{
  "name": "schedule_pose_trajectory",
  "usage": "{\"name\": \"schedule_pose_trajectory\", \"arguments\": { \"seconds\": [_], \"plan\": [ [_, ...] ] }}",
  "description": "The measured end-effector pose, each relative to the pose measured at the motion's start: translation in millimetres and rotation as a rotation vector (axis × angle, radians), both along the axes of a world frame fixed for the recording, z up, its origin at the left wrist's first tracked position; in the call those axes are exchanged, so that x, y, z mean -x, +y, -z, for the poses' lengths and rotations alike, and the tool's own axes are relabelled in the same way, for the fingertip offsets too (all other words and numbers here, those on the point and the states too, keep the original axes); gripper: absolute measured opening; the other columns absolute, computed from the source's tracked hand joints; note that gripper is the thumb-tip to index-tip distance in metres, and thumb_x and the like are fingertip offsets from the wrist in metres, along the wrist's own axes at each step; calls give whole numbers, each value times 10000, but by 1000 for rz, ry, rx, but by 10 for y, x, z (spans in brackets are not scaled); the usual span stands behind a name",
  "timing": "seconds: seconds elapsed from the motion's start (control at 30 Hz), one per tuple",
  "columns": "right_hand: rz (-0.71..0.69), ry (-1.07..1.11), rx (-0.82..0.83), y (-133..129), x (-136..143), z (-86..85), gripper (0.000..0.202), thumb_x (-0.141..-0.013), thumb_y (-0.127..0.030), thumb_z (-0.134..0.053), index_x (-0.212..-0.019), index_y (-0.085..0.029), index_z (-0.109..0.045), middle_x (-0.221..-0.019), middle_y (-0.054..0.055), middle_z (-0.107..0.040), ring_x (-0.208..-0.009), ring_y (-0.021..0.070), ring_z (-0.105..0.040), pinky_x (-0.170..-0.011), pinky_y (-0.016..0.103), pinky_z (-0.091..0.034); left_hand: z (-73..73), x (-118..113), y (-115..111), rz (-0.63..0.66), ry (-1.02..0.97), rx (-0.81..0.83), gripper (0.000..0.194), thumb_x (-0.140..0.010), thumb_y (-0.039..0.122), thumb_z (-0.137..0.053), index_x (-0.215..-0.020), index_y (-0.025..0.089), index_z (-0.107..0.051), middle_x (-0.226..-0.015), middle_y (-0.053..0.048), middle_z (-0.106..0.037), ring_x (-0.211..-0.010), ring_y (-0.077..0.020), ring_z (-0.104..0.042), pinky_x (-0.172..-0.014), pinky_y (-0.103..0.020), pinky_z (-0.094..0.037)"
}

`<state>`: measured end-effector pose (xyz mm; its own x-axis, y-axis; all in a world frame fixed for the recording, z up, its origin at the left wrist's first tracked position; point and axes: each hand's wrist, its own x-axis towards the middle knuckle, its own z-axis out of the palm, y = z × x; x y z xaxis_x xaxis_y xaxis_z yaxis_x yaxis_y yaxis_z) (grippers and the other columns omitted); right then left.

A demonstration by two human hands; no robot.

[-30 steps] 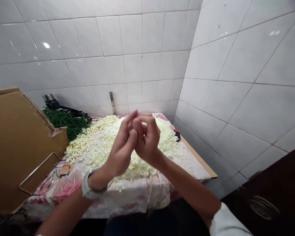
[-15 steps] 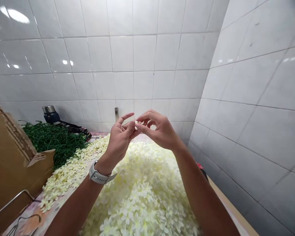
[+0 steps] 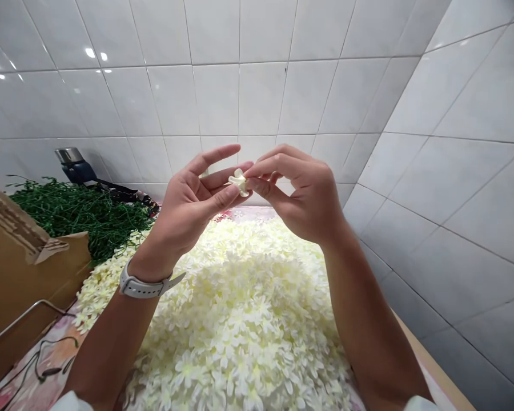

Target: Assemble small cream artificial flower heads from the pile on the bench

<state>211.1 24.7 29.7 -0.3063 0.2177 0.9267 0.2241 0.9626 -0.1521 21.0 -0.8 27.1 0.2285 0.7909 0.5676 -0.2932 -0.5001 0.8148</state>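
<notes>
A small cream-white flower head (image 3: 239, 180) is held up between both hands, in front of the tiled wall. My left hand (image 3: 192, 200) supports it between the thumb and lower fingers, while its index finger stretches out above. From the other side my right hand (image 3: 304, 191) pinches the flower's edge with thumb and index finger; the exact contact is partly hidden. Below both hands spreads a large heap of similar pale flower heads (image 3: 240, 319). A light-coloured watch strap (image 3: 143, 285) circles my left wrist.
At the left lie a tangle of green stems (image 3: 77, 214), a dark blue flask (image 3: 75, 166) with a black strap, and a cardboard box (image 3: 29, 274). A metal rod (image 3: 23, 319) and dark cords (image 3: 40, 357) are nearby. Tiled walls (image 3: 261, 97) stand behind and at the right.
The view has tilted down and come closer to the hands. The flower shows more clearly between my fingers, and the hands look larger and slightly farther apart.
</notes>
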Motion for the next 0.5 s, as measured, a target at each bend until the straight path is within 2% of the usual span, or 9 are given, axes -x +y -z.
{"name": "schedule_pose_trajectory", "arguments": {
  "seconds": [0.23,0.4,0.5],
  "plan": [
    [84,19,-66,-79,20,-28,164,-966,-207,-644,-806,-239,-665,-810,7,-680,-752,160,-626,-672,331,-536,0,13,-32,-39,30,-55,459,-740,320,-899,-1137,197,-705,-1024,-74,-802,-1028,-269,-781,-899,-378,-674],
    [74,15,-91,-106,12,-38,212,-980,-196,-614,-771,-233,-620,-772,9,-640,-732,155,-595,-666,326,-507,8,16,-42,-68,70,-103,362,-765,338,-879,-1057,195,-717,-973,-55,-807,-943,-223,-786,-805,-315,-675],
    [68,21,-84,-113,-10,-40,219,-998,-243,-602,-780,-236,-613,-775,11,-633,-731,157,-589,-666,330,-511,-1,21,-44,-101,77,-137,327,-766,342,-878,-1019,207,-722,-960,-37,-803,-932,-203,-780,-794,-296,-669]
  ]
}}
